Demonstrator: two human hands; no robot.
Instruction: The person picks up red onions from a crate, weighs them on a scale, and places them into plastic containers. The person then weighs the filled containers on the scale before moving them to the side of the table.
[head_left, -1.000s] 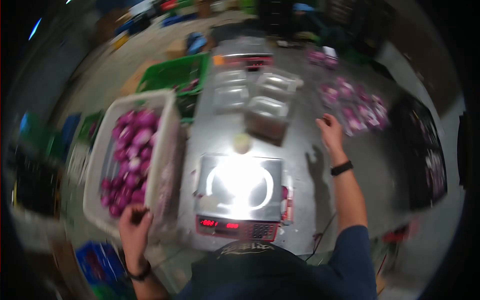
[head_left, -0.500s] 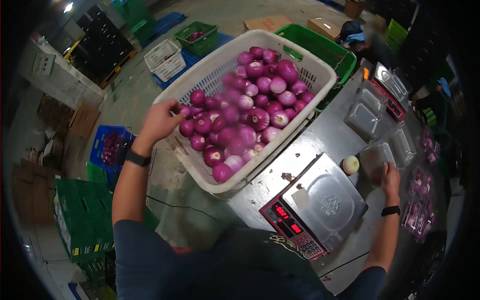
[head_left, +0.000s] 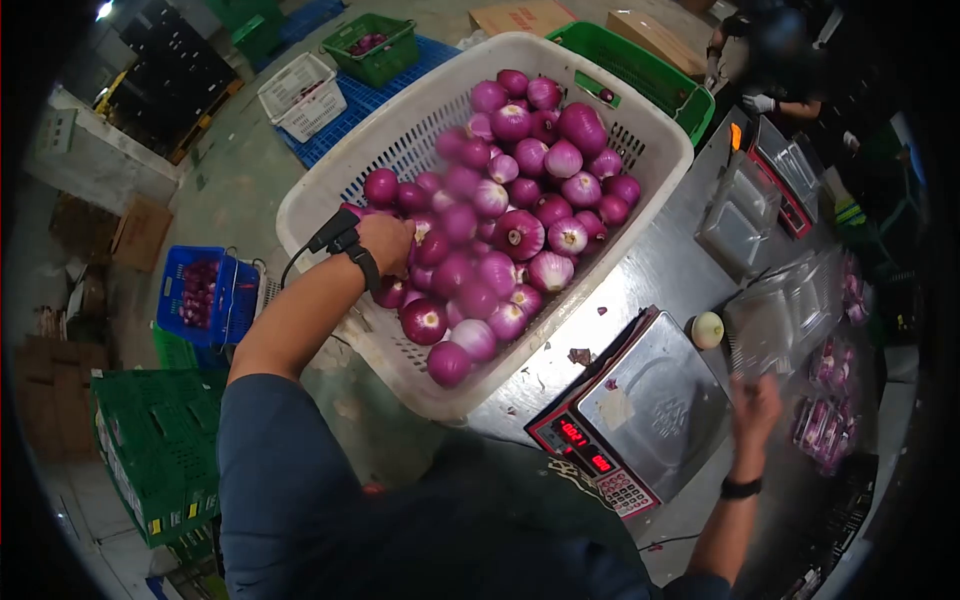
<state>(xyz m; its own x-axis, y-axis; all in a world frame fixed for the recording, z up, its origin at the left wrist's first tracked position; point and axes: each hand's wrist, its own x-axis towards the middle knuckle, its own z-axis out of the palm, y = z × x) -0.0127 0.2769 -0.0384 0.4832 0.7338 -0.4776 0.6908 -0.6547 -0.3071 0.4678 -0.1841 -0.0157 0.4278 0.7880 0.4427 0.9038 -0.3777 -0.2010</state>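
Observation:
My left hand (head_left: 385, 242) reaches into a large white plastic basket (head_left: 655, 205) heaped with red onions (head_left: 518, 233). Its fingers curl down among the onions at the near-left side, and what they hold is hidden. My right hand (head_left: 755, 408) is smeared by motion beside a clear plastic clamshell box (head_left: 785, 315), fingertips close to its near corner. To the left of that box sits a pale peeled onion (head_left: 707, 330). Between my arms stands a digital scale (head_left: 655, 390) with a bare steel plate, a paper scrap on it and a lit red display.
More clear boxes (head_left: 740, 205) and a second scale (head_left: 780, 190) are farther along the steel table (head_left: 640, 265). Packed onions (head_left: 825, 425) lie at the right. Beyond is a co-worker's gloved hand (head_left: 760, 103). Green crates (head_left: 155, 450) and a blue crate (head_left: 240, 300) stand left.
My left hand has moved right, deeper over the onions, and turned its back to the camera. My right hand has drawn down and left, away from the clear box. The view has shifted slightly.

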